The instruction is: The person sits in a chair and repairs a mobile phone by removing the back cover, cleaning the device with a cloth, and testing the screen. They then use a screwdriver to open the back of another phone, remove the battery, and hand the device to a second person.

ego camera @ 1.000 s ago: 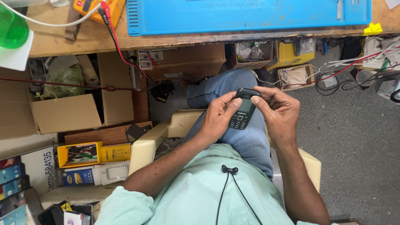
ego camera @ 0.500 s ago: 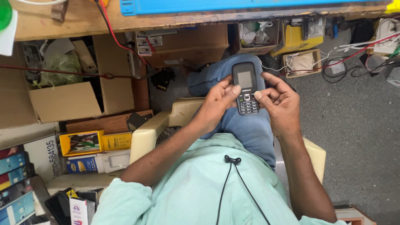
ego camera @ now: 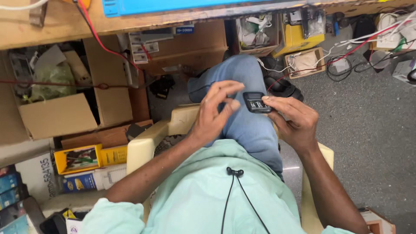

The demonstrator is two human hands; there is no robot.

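Black and small, the keypad phone [ego camera: 256,102] sits over my lap in the head view, keypad facing up, pinched at its right end by my right hand [ego camera: 292,121]. The thumb and fingertips of that hand are clamped on the phone's edge, the rest of the fingers curled under.

My left hand [ego camera: 216,110] is just beside the phone on its left, not touching it as far as I can tell. Its fingers are spread and bent, thumb and forefinger close together but holding nothing.

Both hands hover above my knee in blue jeans [ego camera: 242,108], and I sit on a cream plastic chair [ego camera: 149,141] whose arm shows to my left. A pale green shirt [ego camera: 195,199] fills the bottom of the view, with a black earphone cord [ego camera: 234,186] hanging down its front.

Ahead of me runs the wooden edge of the work surface [ego camera: 56,26], with a blue mat [ego camera: 182,5] on top and a red wire [ego camera: 97,37] trailing down. Under it stand cardboard boxes [ego camera: 58,115]. A yellow box [ego camera: 80,158] lies on the floor to my left. On the right, the grey floor [ego camera: 368,130] carries a tangle of cables [ego camera: 346,65] and a black shoe [ego camera: 284,86] near my knee.
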